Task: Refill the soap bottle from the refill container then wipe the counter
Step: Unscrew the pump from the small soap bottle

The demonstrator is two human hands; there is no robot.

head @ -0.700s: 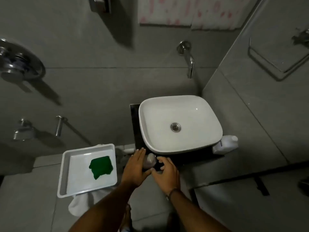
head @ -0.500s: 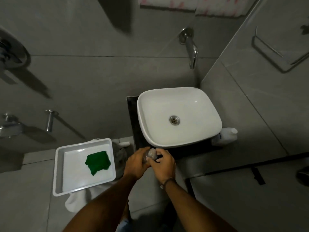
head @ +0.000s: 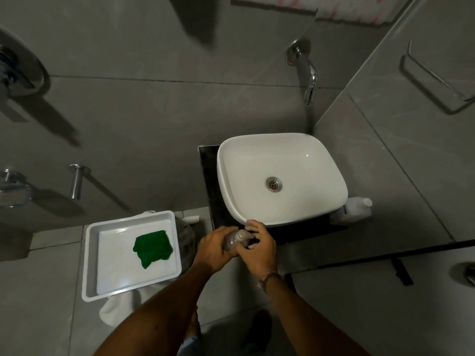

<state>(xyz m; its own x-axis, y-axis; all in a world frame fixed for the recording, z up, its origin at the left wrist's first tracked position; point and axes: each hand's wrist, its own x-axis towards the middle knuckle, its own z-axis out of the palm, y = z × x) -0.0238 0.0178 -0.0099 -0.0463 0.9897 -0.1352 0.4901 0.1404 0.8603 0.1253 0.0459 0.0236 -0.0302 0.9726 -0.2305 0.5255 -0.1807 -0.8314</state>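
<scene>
The bottle (head: 230,244) is steadied in the left hand's (head: 214,249) grip while its pump (head: 243,236) is clasped by the right hand (head: 259,249), probably for unscrewing.

**Basin crowds the counter; only thin strips stay free**

The white basin (head: 308,160) covers nearly all of the dark counter (head: 207,173). Bare room shows only as a narrow strip along the left edge and another along the front edge. At the front-left corner the left hand (head: 213,249) and right hand (head: 259,250) grip the soap bottle (head: 237,240), blocking that passage. The refill container (head: 356,210) stands by the right edge, just beside the basin. The tap (head: 307,73) overhangs the back edge.
</scene>
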